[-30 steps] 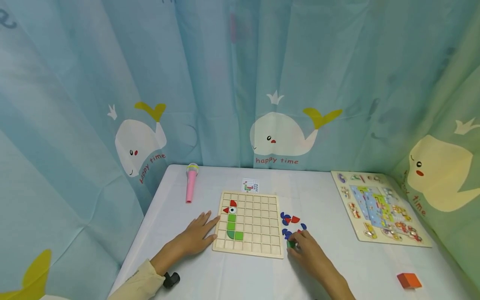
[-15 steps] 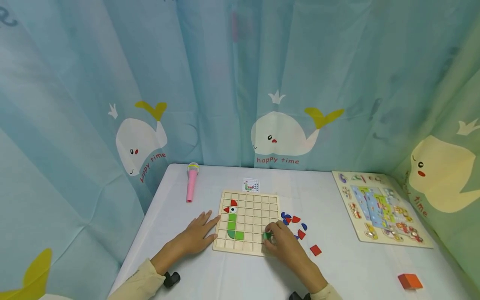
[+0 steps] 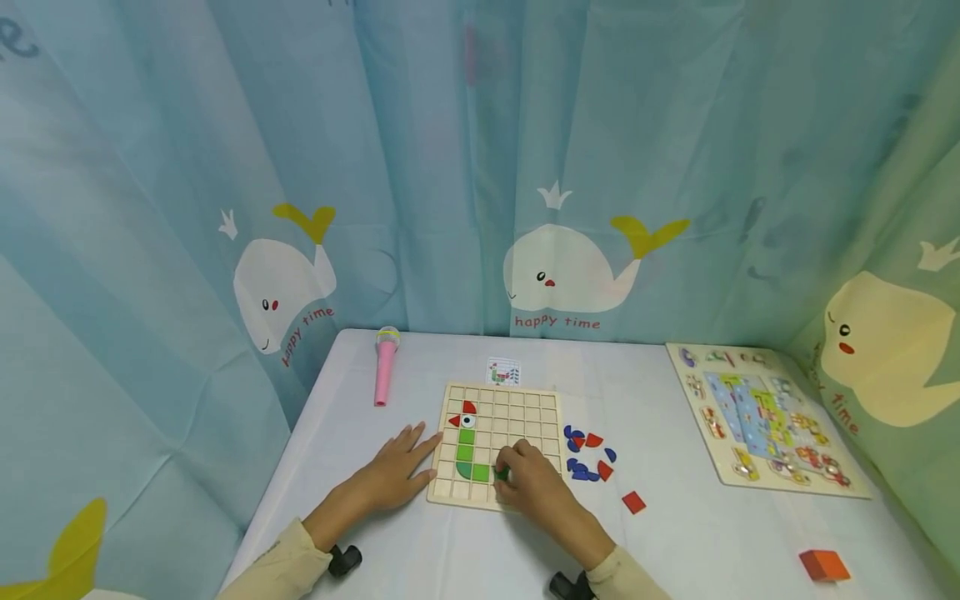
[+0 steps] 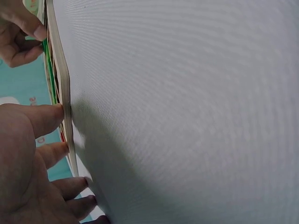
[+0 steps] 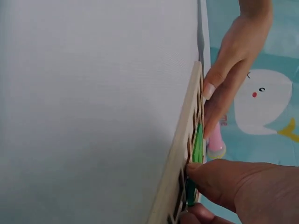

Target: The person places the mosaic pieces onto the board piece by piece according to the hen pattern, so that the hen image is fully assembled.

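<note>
A wooden grid board [image 3: 517,417] lies on the white table. Down its left side runs a figure of flat pieces: a red quarter circle [image 3: 469,407], a red triangle [image 3: 454,421], an eye tile [image 3: 468,422], green squares [image 3: 465,452] and a green quarter circle [image 3: 464,471]. My left hand [image 3: 392,472] has its fingers spread, thumb and index touching the board's left edge. Over the board's lower middle, my right hand [image 3: 534,485] pinches a dark green piece [image 5: 190,190] between thumb and finger, right beside the lowest green square. Fingers partly hide that piece's shape.
Blue and red pieces [image 3: 594,440] lie scattered right of the board, and a red square [image 3: 633,502] sits nearer. Behind the board is a small picture card [image 3: 503,372]. A pink microphone [image 3: 384,375], a picture puzzle [image 3: 765,421] and an orange block [image 3: 824,565] surround it.
My right hand has picked up the dark green piece from beside the loose pieces and carried it left over the board. A red square has come into view. The left hand stays put.
</note>
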The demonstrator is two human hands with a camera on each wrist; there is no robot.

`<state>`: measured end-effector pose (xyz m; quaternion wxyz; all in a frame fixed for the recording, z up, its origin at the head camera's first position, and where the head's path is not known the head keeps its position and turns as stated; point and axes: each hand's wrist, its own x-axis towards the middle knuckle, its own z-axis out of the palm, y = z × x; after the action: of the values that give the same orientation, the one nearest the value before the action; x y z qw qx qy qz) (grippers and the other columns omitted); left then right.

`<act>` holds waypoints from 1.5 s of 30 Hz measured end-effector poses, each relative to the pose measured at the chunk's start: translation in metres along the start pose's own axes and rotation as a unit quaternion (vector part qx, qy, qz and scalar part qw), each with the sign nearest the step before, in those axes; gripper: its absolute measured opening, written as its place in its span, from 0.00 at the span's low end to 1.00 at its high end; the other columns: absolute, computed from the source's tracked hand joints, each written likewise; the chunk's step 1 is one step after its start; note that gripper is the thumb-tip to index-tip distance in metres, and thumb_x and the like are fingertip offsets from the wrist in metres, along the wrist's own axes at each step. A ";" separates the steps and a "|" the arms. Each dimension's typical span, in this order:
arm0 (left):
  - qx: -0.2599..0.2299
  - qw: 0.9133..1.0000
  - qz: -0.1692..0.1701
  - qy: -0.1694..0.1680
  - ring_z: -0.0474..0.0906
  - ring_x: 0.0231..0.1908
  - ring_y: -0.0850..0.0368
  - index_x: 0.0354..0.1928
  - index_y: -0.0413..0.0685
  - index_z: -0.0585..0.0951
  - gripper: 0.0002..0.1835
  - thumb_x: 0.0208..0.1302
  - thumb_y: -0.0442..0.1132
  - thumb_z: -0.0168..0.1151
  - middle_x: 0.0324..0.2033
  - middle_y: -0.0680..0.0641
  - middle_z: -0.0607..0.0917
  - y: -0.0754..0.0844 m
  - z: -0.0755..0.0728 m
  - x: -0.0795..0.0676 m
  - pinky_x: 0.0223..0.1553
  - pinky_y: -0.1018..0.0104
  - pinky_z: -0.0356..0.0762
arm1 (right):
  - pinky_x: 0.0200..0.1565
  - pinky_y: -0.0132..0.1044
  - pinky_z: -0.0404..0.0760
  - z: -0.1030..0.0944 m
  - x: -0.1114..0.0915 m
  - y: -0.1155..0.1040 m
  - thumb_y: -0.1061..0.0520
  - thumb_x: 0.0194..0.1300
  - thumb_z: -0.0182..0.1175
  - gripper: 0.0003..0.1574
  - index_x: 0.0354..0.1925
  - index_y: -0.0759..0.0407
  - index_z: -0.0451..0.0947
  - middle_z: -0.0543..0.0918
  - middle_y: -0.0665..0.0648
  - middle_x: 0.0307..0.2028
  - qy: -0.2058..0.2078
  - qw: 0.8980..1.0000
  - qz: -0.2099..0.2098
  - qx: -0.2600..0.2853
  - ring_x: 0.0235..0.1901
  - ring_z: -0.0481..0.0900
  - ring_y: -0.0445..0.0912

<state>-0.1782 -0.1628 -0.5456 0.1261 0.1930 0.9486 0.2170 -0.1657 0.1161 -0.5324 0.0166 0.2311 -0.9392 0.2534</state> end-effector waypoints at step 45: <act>0.000 1.000 -0.002 0.005 0.49 0.82 0.35 0.83 0.55 0.63 0.34 0.81 0.52 0.56 0.82 0.37 0.57 0.003 0.001 -0.002 0.79 0.35 0.52 | 0.45 0.40 0.85 -0.018 -0.007 0.025 0.71 0.63 0.71 0.12 0.43 0.59 0.84 0.79 0.53 0.40 0.029 0.999 -0.003 0.020 0.42 0.79 0.46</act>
<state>-0.1753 -0.1610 -0.5445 0.1221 0.1897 0.9495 0.2180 -0.1724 0.1468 -0.5293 0.0405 0.2271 -0.9322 0.2788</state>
